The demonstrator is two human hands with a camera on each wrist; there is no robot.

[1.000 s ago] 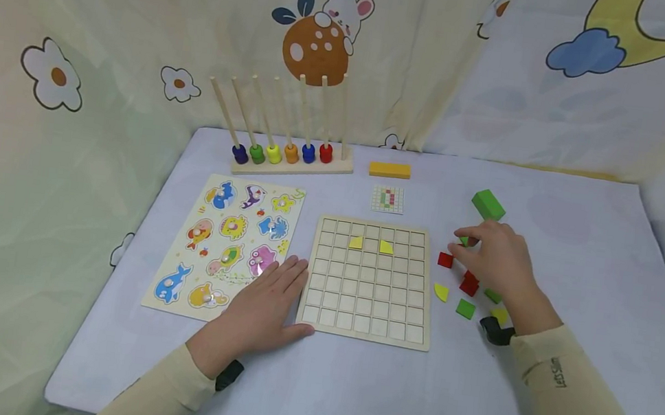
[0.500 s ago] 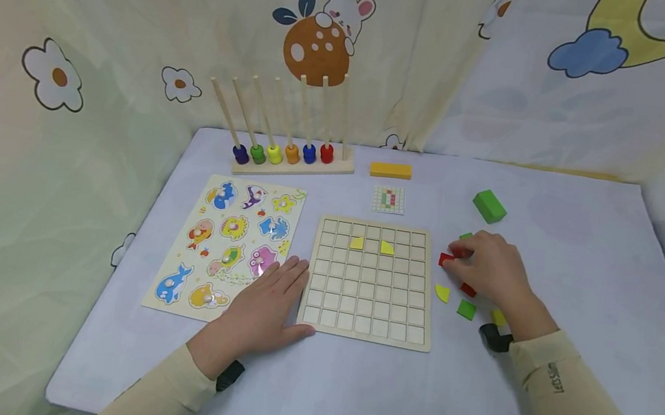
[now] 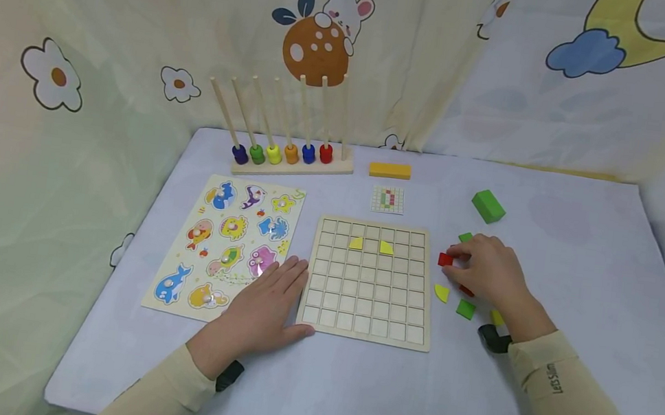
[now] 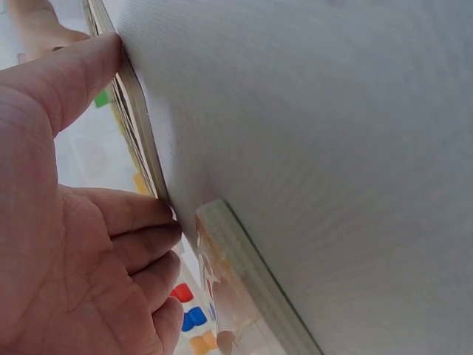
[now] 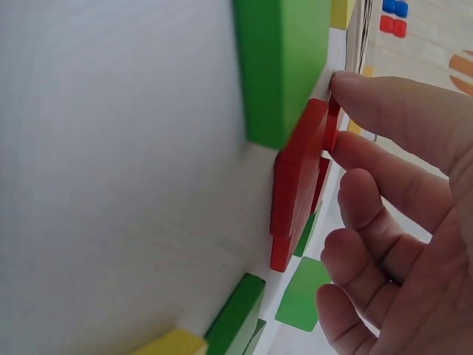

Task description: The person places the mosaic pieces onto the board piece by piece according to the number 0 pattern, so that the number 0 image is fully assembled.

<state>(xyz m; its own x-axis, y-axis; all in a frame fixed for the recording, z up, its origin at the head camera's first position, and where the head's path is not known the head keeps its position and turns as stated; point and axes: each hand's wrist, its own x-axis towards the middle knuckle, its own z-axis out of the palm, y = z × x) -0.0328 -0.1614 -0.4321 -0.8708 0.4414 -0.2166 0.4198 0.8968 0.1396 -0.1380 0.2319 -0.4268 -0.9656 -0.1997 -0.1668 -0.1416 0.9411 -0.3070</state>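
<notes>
My right hand [image 3: 489, 272] is at the loose pieces right of the wooden grid board [image 3: 428, 302]. Its thumb and index finger pinch a small red square tile [image 3: 445, 259], which still appears to be at table level; the right wrist view shows the tile [image 5: 332, 124] between the two fingertips. More red pieces [image 5: 295, 174] lie just beneath that hand, partly hidden by it in the head view. My left hand [image 3: 261, 306] lies with fingers extended along the board's left side, thumb at the lower corner. Two yellow quarter-round pieces [image 3: 356, 243] sit in the grid.
Green [image 3: 466, 310] and yellow [image 3: 441, 293] pieces lie around the right hand, with a green block [image 3: 488, 206] behind. A small pattern card [image 3: 388, 200] and an orange bar [image 3: 389, 170] lie beyond the board. Left are an animal puzzle [image 3: 177, 254] and a peg stand with beads [image 3: 293, 169].
My right hand has shifted from a green piece slightly toward me, onto the red tile. The left hand stays at the board's edge.
</notes>
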